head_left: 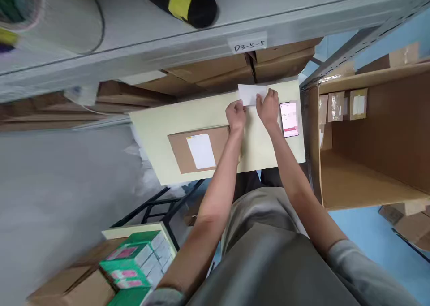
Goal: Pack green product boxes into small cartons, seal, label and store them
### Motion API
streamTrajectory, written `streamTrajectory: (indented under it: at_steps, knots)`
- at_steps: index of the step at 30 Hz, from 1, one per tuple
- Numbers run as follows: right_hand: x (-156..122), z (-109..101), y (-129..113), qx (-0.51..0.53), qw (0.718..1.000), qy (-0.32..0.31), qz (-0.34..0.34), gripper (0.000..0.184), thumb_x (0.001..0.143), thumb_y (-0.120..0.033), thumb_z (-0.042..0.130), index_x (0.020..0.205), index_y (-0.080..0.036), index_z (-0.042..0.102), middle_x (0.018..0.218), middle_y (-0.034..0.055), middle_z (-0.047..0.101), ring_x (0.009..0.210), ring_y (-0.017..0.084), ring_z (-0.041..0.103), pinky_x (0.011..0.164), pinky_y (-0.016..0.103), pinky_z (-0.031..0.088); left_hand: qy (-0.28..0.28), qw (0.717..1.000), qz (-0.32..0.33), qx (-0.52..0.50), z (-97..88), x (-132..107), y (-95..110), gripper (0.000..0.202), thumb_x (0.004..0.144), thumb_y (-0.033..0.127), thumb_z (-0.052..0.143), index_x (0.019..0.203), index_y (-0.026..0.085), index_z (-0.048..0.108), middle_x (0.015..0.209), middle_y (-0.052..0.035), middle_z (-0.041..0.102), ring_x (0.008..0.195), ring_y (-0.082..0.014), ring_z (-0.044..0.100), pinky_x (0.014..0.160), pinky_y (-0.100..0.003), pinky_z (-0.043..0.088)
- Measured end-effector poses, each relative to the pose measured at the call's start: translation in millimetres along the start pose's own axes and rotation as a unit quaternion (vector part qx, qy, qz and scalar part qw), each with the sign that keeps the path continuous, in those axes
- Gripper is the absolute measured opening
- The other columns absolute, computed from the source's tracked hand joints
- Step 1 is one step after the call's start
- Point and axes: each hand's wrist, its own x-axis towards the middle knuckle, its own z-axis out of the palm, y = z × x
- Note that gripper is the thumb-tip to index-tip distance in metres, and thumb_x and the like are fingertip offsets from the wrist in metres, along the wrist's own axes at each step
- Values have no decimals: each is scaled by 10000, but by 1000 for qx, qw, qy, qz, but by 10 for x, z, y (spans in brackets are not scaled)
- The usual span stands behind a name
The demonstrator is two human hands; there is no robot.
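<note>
Between my two hands is a small white sheet of paper [249, 94], near the back of the cream board. My left hand [236, 114] pinches its lower left corner. At its right side, my right hand [268, 107] has its fingers closed on the paper's edge. A flat brown cardboard box [220, 140] with a white label [201, 151] lies left of my hands, partly covered by my left forearm. Close by my right wrist, a phone [289, 119] with a lit screen rests on the cream board [157, 131].
A grey metal shelf [201, 44] tagged D3-5-5 crosses above, carrying a tape roll [72, 21] and a black-and-yellow cylinder [191, 3]. Cardboard boxes [215, 68] sit beneath it. Right stands a large open carton [372, 176] with small boxes inside; green-and-white packs [134, 261] are lower left.
</note>
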Motion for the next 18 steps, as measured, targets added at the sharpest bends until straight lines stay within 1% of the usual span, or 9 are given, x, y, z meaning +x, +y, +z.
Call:
streamTrajectory:
  at_steps: [3, 6, 9, 12, 13, 15, 17, 18]
  knots:
    - [-4, 12, 51, 1, 999, -37, 32, 494, 1225, -476, 422, 1419, -84, 651, 1425, 284, 663, 1399, 418, 651, 1230, 626, 514, 20, 998, -46, -49, 18, 1, -24, 264, 1062, 352, 747, 847, 206, 694, 749, -8, 707, 764, -169, 711, 820, -273, 607]
    - [-57, -38, 33, -11, 998, -52, 46, 449, 1227, -427, 425, 1393, -97, 680, 1390, 264, 679, 1340, 399, 696, 1185, 592, 558, 53, 993, -88, -56, 28, 17, -45, 191, 1062, 249, 708, 877, 208, 684, 831, -17, 729, 892, -172, 751, 922, -282, 610]
    - [-135, -124, -41, -27, 998, -37, 42, 425, 1228, -353, 408, 1440, -100, 675, 1407, 246, 674, 1300, 377, 724, 1111, 537, 608, 74, 991, -107, -18, 32, 44, -64, 121, 1033, 209, 714, 915, 216, 687, 931, -33, 765, 1042, -198, 768, 1022, -327, 614]
    - [-172, -184, -101, -44, 999, -18, 27, 439, 1235, -344, 373, 1458, -114, 673, 1412, 230, 669, 1279, 369, 735, 1069, 515, 627, 63, 991, -115, 7, 40, 55, -76, 46, 1019, 204, 700, 975, 215, 700, 1077, -73, 805, 1147, -234, 779, 1085, -385, 621]
    - [-172, -194, -112, -49, 998, -16, 23, 445, 1238, -353, 362, 1452, -122, 677, 1414, 225, 665, 1272, 365, 739, 1064, 509, 628, 55, 992, -114, 16, 45, 52, -75, 15, 1018, 209, 699, 1004, 210, 705, 1137, -92, 811, 1187, -248, 780, 1111, -401, 617]
    - [-169, -201, -132, -58, 998, -18, 17, 460, 1245, -383, 344, 1437, -143, 687, 1417, 213, 655, 1261, 354, 744, 1056, 494, 631, 53, 993, -96, 44, 58, 35, -50, 77, 1014, 233, 724, 1080, 196, 710, 1279, -142, 798, 1322, -281, 750, 1194, -426, 579]
    - [-197, -189, -177, -60, 998, -15, -4, 479, 1248, -426, 335, 1433, -167, 692, 1418, 201, 645, 1286, 352, 731, 1057, 484, 631, 60, 994, -40, 81, 64, 16, 22, 209, 1001, 299, 792, 1156, 188, 705, 1426, -182, 749, 1501, -314, 653, 1293, -435, 501]
    - [-234, -177, -216, -56, 998, -12, -27, 486, 1247, -449, 337, 1436, -180, 694, 1415, 196, 645, 1317, 357, 712, 1065, 487, 628, 57, 994, -3, 95, 58, 12, 79, 280, 995, 351, 828, 1184, 188, 701, 1481, -192, 721, 1569, -324, 597, 1329, -437, 462]
